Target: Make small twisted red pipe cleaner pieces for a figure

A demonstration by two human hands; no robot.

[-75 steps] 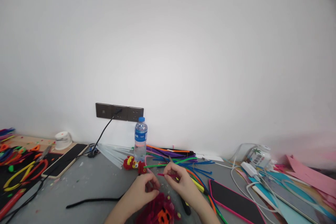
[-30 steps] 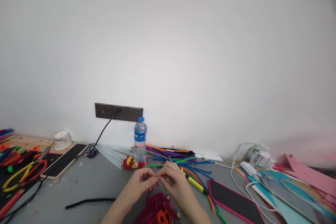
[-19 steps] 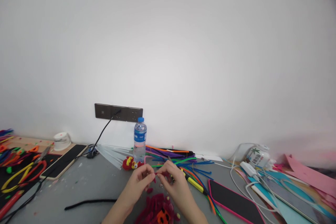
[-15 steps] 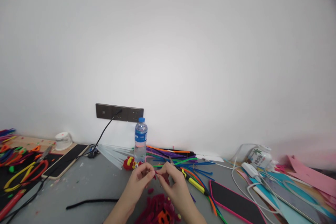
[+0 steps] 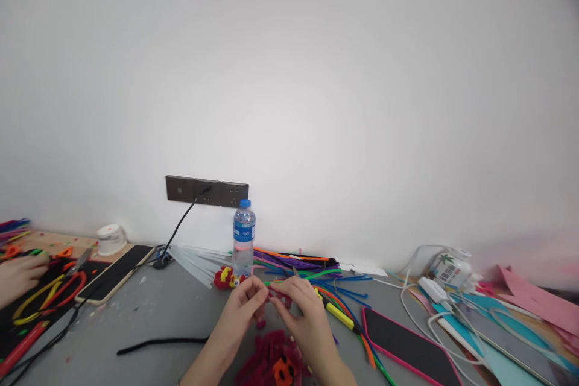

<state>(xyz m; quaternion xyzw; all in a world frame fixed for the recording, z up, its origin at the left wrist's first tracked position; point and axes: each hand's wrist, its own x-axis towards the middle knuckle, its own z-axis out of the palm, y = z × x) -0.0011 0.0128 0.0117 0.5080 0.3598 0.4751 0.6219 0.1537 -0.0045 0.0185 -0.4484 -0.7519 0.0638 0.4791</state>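
Note:
My left hand (image 5: pixel 244 309) is closed in a pinch, thumb against the fingers, with a small dark red pipe cleaner piece (image 5: pixel 261 324) at its fingertips. Facing it, my right hand (image 5: pixel 302 307) pinches at the same dark red fuzzy material, its thumb near the left thumb. Fingers partly hide what lies between them. Below the hands is a heap of dark red pipe cleaner pieces (image 5: pixel 259 357), with an orange-and-black fuzzy piece (image 5: pixel 284 370) on it. A red-and-yellow fuzzy figure (image 5: pixel 224 278) with a googly eye sits just beyond my left hand.
A water bottle (image 5: pixel 243 241) stands behind. Pipe cleaners (image 5: pixel 307 265) lie along the wall, a black one (image 5: pixel 160 342) at left. A yellow-black tool (image 5: pixel 338 315) and pink-edged phone (image 5: pixel 407 347) are right; scissors (image 5: pixel 45 301) and another person's hand (image 5: pixel 22 277) are left.
Another person's hand has come in at the far left. My right fingers have lifted and spread slightly, and more dark red material shows between my hands. The view has shifted a little.

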